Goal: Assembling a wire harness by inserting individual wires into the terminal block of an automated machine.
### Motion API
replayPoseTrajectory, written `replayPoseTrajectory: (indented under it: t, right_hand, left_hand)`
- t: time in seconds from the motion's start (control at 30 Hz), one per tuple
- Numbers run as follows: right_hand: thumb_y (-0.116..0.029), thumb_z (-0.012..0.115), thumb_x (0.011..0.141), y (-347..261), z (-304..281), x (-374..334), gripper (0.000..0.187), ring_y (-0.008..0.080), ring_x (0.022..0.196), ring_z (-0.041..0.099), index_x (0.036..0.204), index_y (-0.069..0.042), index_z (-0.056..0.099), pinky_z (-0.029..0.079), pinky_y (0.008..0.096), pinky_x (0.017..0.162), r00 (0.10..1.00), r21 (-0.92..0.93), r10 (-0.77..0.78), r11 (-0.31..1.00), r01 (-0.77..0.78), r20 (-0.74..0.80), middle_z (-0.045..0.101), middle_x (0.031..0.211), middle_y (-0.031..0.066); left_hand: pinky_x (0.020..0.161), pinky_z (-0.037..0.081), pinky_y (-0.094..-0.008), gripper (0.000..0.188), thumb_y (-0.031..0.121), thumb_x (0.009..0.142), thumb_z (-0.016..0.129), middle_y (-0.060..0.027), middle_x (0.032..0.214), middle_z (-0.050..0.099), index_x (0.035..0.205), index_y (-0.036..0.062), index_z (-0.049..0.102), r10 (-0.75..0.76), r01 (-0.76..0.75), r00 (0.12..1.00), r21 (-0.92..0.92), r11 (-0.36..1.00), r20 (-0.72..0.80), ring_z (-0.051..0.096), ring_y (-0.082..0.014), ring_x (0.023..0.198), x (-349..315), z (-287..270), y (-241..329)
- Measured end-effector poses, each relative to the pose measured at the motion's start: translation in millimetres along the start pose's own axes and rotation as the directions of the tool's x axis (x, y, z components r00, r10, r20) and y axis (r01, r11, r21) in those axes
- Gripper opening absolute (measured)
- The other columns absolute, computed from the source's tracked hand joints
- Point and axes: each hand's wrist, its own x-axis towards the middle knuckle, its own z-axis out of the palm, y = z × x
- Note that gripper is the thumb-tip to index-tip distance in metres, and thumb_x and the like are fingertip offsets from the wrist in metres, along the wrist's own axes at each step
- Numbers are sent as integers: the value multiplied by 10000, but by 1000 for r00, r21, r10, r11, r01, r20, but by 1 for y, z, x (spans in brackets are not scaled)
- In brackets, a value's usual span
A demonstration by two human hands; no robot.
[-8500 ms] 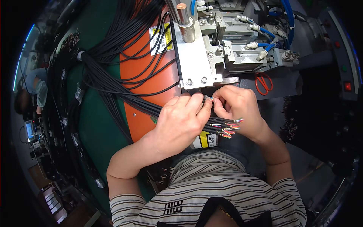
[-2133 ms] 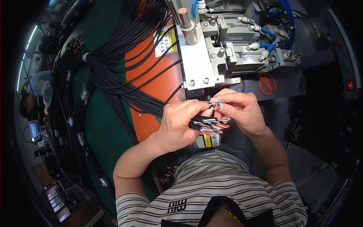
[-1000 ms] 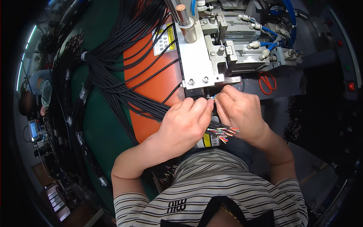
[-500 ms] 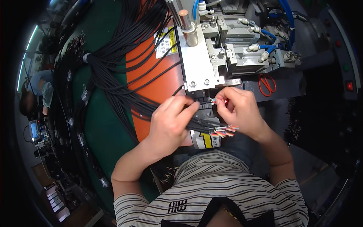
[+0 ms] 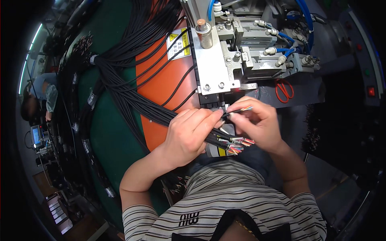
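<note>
My left hand (image 5: 189, 134) is closed around black cables (image 5: 219, 137) in front of the machine. Their stripped ends, with thin coloured wires (image 5: 236, 147), stick out below its fingers. Between both hands lies a single black cable (image 5: 237, 112), its coloured wire tips (image 5: 247, 108) pointing right. My right hand (image 5: 259, 124) pinches that cable near its end, and the left fingertips meet it from the other side. Just beyond the hands is the dark front block of the machine (image 5: 209, 102). Part of the cable is hidden by the fingers.
Many black cables (image 5: 120, 86) fan from a tied bundle across an orange plate (image 5: 155, 132) and a green mat (image 5: 106, 128). Metal cylinders with blue air hoses (image 5: 285, 38) stand at the back right. Red-handled scissors (image 5: 284, 91) lie right. Another person (image 5: 42, 94) is far left.
My hands have come together, with a cable end now pointing right between them. Earlier my right fingertips were at the machine's front. The held cable ends have shifted slightly down.
</note>
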Motion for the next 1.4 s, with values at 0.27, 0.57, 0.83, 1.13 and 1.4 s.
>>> replayPoseTrajectory:
  t: [0.27, 0.57, 0.83, 1.13, 1.4]
  right_hand:
    - [-93, 529, 989, 6, -3, 4, 248, 110, 669, 593, 1172, 58, 604, 415, 198, 542, 983, 554, 162, 812, -185, 90, 642, 1018, 127]
    - [81, 648, 861, 10, -5, 11, 124, 68, 736, 579, 979, 42, 638, 465, 188, 659, 997, 102, -45, 994, 38, 68, 610, 967, 83]
    - [80, 639, 833, 9, 25, 5, 342, 178, 788, 625, 1173, 42, 625, 512, 278, 671, 823, -602, -567, 673, 430, -45, 595, 1039, 141]
    - [-111, 570, 983, 5, 0, 7, 256, 155, 755, 631, 1153, 68, 640, 500, 246, 656, 997, 341, 57, 937, -72, 55, 632, 1023, 136]
    - [19, 601, 925, -1, -10, 15, 191, 134, 718, 647, 1094, 57, 681, 496, 212, 598, 973, 465, 149, 858, -217, 178, 662, 973, 127]
  left_hand:
    - [577, 505, -279, 137, 23, 861, 677, -83, 714, 661, 987, -24, 652, -252, 268, 963, -303, 915, 94, 663, -171, 625, 4, -5, -4]
    - [622, 521, -369, 379, -64, 702, 679, -113, 848, 663, 1070, 8, 628, -192, 251, 955, -266, 931, 228, 668, -307, 707, 9, -7, -1]
    - [559, 499, -349, 207, 19, 716, 699, -91, 730, 612, 888, 11, 584, -191, 199, 979, -128, 972, 75, 634, -283, 619, 11, -1, 7]
    - [580, 503, -361, 257, -22, 657, 692, -87, 771, 643, 883, 15, 576, -174, 193, 978, -188, 963, 111, 647, -295, 650, 10, -1, 2]
    - [588, 472, -270, 147, 90, 853, 687, -43, 731, 623, 894, -9, 587, -229, 325, 941, -481, 815, 248, 598, -145, 634, 14, -11, -10]
